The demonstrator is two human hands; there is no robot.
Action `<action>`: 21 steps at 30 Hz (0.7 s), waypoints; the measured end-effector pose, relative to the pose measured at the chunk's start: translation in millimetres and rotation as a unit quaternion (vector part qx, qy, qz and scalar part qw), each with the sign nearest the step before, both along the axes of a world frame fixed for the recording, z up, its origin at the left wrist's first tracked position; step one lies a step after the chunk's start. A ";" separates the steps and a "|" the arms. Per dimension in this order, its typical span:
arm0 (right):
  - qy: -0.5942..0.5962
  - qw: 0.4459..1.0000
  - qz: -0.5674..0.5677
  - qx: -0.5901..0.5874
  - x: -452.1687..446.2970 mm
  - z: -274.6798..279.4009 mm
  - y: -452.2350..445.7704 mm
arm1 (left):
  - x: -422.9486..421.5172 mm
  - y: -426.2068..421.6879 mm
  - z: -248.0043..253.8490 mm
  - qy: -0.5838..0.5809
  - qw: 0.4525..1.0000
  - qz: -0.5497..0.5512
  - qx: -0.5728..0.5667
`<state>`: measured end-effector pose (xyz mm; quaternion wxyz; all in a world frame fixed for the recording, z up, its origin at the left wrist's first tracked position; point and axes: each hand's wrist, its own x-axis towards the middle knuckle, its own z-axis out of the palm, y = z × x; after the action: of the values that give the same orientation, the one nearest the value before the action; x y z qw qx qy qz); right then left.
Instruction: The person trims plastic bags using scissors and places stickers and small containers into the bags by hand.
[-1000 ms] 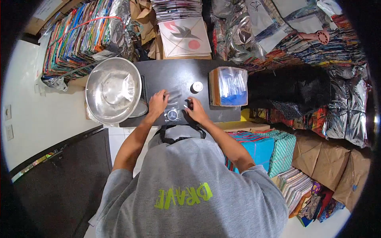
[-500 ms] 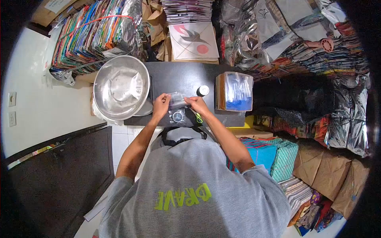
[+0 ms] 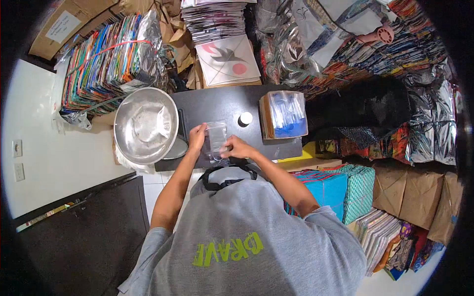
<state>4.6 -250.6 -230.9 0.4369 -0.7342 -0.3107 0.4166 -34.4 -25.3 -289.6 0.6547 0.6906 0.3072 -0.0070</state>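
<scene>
Between my hands, over the dark table, is a clear plastic bag (image 3: 216, 135). My left hand (image 3: 197, 138) pinches its upper left edge. At its lower right side, the fingers of my right hand (image 3: 236, 147) are closed on the bag. Below the bag, near the table's front edge, the round item is mostly hidden by the bag and my right hand. A small container with a white lid (image 3: 245, 119) stands behind my right hand.
A large metal bowl (image 3: 146, 126) stands on the left. On the right of the dark table (image 3: 212, 101) is a cardboard box (image 3: 284, 115) with plastic bags. Stacked packs (image 3: 106, 61) line the back, and a blue stack (image 3: 323, 190) lies at the lower right.
Both hands came together from apart and took hold of the clear bag. Since then it has opened out downward over the round item, and my right hand has moved down its side.
</scene>
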 end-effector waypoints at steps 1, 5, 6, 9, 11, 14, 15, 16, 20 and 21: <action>-0.090 0.996 -0.006 0.001 -3.6 2.4 -0.6 | -0.6 0.7 0.4 -0.001 1.000 -0.001 0.001; 0.283 0.946 -0.081 0.135 7.8 31.1 -6.4 | -3.0 3.9 2.4 0.054 0.996 -0.015 0.063; 0.379 0.904 -0.127 0.153 10.0 57.5 -7.7 | -3.2 3.6 2.2 0.085 0.991 -0.025 0.103; 0.445 0.847 -0.238 0.168 19.1 98.7 -7.0 | -1.2 -3.9 22.4 0.076 0.983 -0.050 0.161; 0.438 0.826 -0.315 0.165 23.8 108.5 -4.1 | 1.1 0.3 17.2 0.056 0.981 -0.093 0.162; 0.394 0.831 -0.359 0.160 31.2 105.7 -3.0 | -0.9 -11.0 31.8 -0.063 0.954 -0.076 0.282; 0.393 0.831 -0.358 0.161 32.1 106.8 -3.0 | -4.1 -20.5 66.0 -0.112 0.936 -0.094 0.320; 0.381 0.832 -0.372 0.156 33.0 109.4 -2.9 | -8.3 -30.8 104.8 -0.159 0.913 -0.113 0.358; 0.375 0.833 -0.380 0.143 33.0 113.0 -2.3 | -14.5 -37.8 168.7 -0.312 0.876 -0.173 0.326; 0.378 0.839 -0.368 0.135 33.7 114.0 -2.7 | -14.1 -36.9 172.1 -0.340 0.868 -0.159 0.325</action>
<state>38.3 -253.3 -116.9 0.7365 -0.5132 0.1183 0.4245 -48.5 -62.2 -117.5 0.4469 0.8637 -0.0633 0.2242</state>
